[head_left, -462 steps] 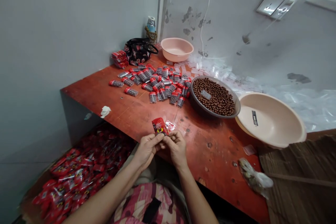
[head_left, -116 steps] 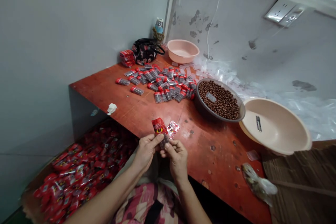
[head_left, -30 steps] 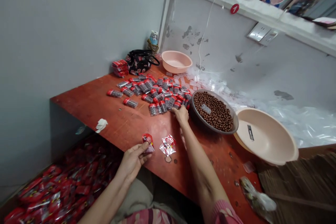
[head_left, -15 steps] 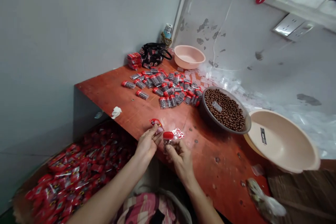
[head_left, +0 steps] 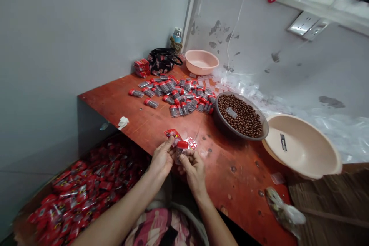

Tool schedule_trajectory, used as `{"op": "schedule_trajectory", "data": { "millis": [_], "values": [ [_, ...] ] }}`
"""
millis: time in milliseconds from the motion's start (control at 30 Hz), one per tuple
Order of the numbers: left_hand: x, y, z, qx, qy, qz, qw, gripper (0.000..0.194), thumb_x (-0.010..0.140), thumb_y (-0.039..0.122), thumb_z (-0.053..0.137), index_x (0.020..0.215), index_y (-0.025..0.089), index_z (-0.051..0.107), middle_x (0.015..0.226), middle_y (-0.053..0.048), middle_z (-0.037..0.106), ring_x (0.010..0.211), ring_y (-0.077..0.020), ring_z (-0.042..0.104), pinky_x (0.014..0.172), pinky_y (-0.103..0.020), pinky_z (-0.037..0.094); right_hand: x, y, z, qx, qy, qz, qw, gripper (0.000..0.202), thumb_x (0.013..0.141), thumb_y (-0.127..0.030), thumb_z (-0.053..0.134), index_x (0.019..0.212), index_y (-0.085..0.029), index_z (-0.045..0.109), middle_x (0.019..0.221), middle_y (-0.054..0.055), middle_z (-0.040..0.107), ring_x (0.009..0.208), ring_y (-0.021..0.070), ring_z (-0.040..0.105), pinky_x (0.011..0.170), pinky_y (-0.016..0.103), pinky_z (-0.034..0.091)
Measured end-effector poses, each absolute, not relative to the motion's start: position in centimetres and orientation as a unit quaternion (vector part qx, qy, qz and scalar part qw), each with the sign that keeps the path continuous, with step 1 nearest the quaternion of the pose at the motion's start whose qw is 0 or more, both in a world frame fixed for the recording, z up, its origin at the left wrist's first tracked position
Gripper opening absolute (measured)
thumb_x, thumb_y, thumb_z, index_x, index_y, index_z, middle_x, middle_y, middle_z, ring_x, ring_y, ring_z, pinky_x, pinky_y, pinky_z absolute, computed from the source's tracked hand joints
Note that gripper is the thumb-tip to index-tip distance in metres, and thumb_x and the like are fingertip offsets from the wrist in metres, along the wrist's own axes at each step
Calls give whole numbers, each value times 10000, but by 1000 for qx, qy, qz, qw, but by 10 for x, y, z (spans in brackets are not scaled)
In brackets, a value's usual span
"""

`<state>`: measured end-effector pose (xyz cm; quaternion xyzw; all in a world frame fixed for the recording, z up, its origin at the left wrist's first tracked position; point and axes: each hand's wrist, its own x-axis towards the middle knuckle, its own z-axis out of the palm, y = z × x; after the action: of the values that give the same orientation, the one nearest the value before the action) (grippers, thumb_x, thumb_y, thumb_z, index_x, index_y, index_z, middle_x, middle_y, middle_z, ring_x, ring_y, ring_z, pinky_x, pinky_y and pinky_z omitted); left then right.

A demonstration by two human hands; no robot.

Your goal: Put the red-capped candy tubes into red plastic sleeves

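Observation:
Both hands are raised over the near edge of the red-brown table. My left hand [head_left: 162, 158] pinches a small red printed packet [head_left: 173, 134] between thumb and fingers. My right hand [head_left: 193, 169] is closed on a clear bottle [head_left: 180, 154] with a red cap, held upright with dark pellets inside. A shiny red and clear wrapper [head_left: 191, 143] shows just behind the cap; which hand holds it is unclear. Beyond the hands, many similar red-capped bottles [head_left: 184, 98] lie in a loose pile on the table [head_left: 138, 123].
A grey bowl of brown balls [head_left: 241, 117], holding a small clear container, stands right of the pile. Farther right is a large beige basin [head_left: 305, 146]. A pink basin [head_left: 201, 61] and black bag [head_left: 161, 61] stand behind. Red packages [head_left: 95, 188] fill a box at lower left.
My right hand and the bottle have moved left, nearer to my left hand and its packet. The whole view has shifted slightly as well.

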<state>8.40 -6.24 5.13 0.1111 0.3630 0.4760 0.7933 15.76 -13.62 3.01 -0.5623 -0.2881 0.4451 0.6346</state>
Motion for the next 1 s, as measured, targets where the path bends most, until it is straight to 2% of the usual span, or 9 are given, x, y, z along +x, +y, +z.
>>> {"op": "schedule_trajectory", "data": {
  "millis": [167,267,367,567,667,767,933,1000],
  "values": [
    [87,-67,51,137,360,465,797,176,598,197,721,666,106,587,611,-27,641,524,-105,581,496,-194,468,159,-136,30,-562,-293,435,639,153,752,-315,580,795,-181,519,587,-56,544,407,60,486,388,163,412],
    [86,-69,53,155,375,456,792,217,565,229,740,636,107,576,557,-5,614,493,-101,562,480,-195,450,160,-136,26,-558,-300,449,630,154,753,-317,577,796,-181,518,553,-61,532,401,62,475,382,161,395],
    [83,-68,54,194,381,437,791,231,592,284,719,636,106,579,520,7,585,465,-102,543,454,-204,425,161,-135,21,-550,-311,468,618,163,753,-319,577,816,-184,510,562,-56,541,404,67,475,375,163,384],
    [79,-64,45,302,347,433,775,165,648,237,680,732,109,618,610,-11,621,516,-94,547,488,-196,411,162,-136,21,-595,-374,385,599,141,777,-296,547,859,-183,534,721,-3,601,555,100,544,503,201,455],
    [77,-63,42,313,351,407,783,164,642,240,682,716,107,620,604,-12,614,492,-91,532,469,-199,399,160,-138,22,-601,-397,369,588,158,782,-290,537,894,-179,543,778,18,611,592,107,556,526,207,464],
    [76,-62,43,316,361,376,793,174,642,265,678,668,106,611,542,-2,584,430,-85,500,442,-208,390,159,-138,19,-585,-375,388,606,164,777,-302,541,878,-173,541,726,6,601,527,88,529,478,192,447],
    [74,-60,47,372,359,336,787,216,659,309,653,602,107,598,498,-15,572,413,-118,509,419,-237,401,165,-133,14,-505,-284,516,631,181,770,-338,544,796,-165,497,493,-61,513,334,48,414,335,147,335],
    [74,-59,46,389,368,347,770,198,648,300,662,631,107,616,523,-23,594,428,-128,524,431,-243,409,166,-133,16,-514,-286,511,627,179,765,-334,552,789,-163,506,499,-59,517,340,47,410,338,147,330]
  ]
}}
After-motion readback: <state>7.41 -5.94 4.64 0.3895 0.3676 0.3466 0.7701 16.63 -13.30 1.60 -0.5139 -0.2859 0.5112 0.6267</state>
